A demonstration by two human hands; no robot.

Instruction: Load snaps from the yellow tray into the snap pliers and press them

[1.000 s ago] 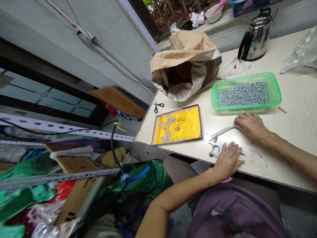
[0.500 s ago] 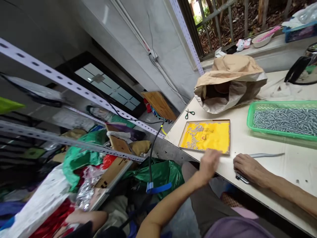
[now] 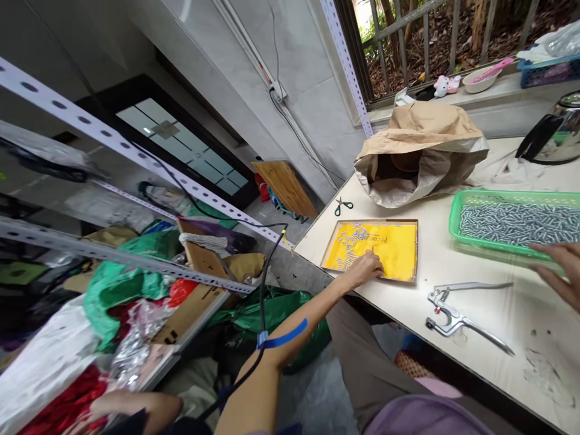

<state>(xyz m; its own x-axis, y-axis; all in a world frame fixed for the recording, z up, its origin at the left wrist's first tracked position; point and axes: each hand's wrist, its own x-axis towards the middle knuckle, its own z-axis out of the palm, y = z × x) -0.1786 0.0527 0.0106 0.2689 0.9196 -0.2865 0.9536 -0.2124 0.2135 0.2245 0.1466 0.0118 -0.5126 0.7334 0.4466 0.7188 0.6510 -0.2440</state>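
The left hand [image 3: 365,269] is resting loosely open on the near edge of the yellow-lined tray [image 3: 399,244] at frame centre, nothing gripped, while the open right hand [image 3: 559,269] is hovering by the green basket [image 3: 457,226], the pliers [image 3: 457,314] lying untouched on the table [image 3: 534,314].

Soft window daylight, wide-angle warping, blurred edges.

Yellow tray [image 3: 399,251] with a brown rim and small silver bits. Green basket [image 3: 457,229] full of shiny grey pins. Brown paper bag [image 3: 421,133]. Silver pliers [image 3: 457,314]. Green-handled scissors [image 3: 343,206]. Cream table [image 3: 498,302].
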